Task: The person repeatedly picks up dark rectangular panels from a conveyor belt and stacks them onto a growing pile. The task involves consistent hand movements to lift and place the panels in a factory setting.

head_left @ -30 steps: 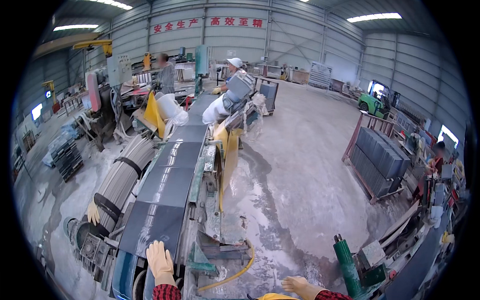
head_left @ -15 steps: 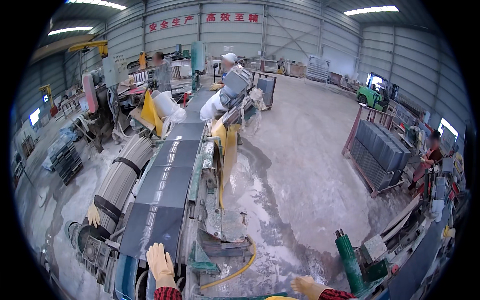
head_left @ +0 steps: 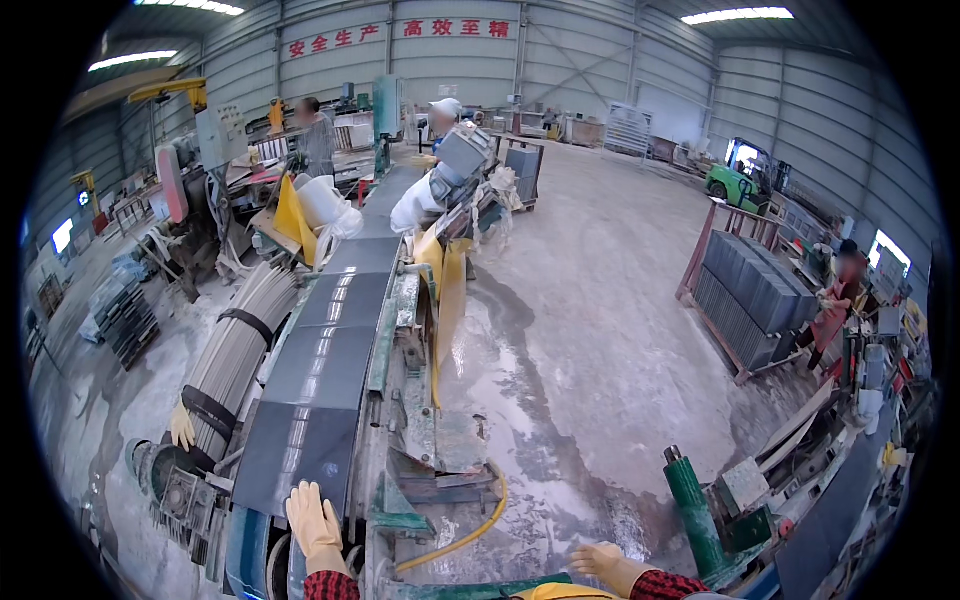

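Note:
My left hand (head_left: 316, 525), in a cream rubber glove, has its fingers stretched out at the near edge of a dark grey stone slab (head_left: 295, 455). Whether the fingers press on the slab or hover just over it, I cannot tell. Several such slabs lie end to end along the conveyor line (head_left: 250, 550), running away from me. My right hand (head_left: 607, 565), gloved alike, is held out at the lower edge with its fingers extended and nothing visible in it. To its right a green metal cylinder (head_left: 692, 505) stands tilted.
Left of the conveyor lies a strapped bundle of pale strips (head_left: 232, 365), a loose glove (head_left: 182, 427) on it. A grey motor (head_left: 466, 150) sits over the line farther off. Upright slabs fill a rack (head_left: 750, 290) on the right. Other people and a green forklift (head_left: 735, 185) are around.
The whole view has shifted slightly, so things sit a little more left and higher. My hands keep much the same pose. The person at the far right has changed posture.

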{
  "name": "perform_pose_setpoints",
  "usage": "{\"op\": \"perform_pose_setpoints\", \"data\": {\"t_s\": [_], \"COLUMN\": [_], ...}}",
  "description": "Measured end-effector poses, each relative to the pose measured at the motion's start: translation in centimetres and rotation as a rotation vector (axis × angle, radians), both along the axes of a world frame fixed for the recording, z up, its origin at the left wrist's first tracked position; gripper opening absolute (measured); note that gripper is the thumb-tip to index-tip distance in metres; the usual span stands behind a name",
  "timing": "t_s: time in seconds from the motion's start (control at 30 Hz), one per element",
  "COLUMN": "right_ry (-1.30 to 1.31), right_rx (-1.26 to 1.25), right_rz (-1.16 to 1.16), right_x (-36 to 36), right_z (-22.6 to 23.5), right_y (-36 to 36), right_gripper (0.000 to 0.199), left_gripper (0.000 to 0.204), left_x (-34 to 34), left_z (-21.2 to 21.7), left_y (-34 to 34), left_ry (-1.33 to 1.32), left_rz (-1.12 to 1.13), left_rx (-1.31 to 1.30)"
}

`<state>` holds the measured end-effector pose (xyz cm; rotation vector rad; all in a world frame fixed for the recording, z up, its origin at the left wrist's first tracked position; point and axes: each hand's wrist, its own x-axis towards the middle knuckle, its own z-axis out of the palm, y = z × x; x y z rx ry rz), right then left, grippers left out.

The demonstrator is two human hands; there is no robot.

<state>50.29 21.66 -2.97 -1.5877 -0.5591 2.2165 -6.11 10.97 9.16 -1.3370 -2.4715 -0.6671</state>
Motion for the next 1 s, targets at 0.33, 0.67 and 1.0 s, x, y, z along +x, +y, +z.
{"op": "perform_pose_setpoints", "data": {"t_s": [0.33,0.67,1.0], "right_ry": [0.684,-0.016,-0.014], "right_rx": [-0.146,-0.069,-0.115], "right_rz": [-0.031,-0.052,-0.066], "right_x": [5.9,3.7,-0.6], "right_z": [-8.4,-12.4,-1.5], "right_y": [1.6,1.6,-0.5], "right_gripper": [0.036,0.031,0.033], "left_gripper": [0.042,0.035,0.034], "left_x": [-0.5,0.8,2.0], "left_z": [-1.6,-0.3,2.2], "left_y": [-0.5,1.3,-2.3], "left_ry": [0.061,0.219,0.211], "left_rz": [-0.026,-0.183,-0.123], "left_rx": [0.037,0.075,-0.07]}}
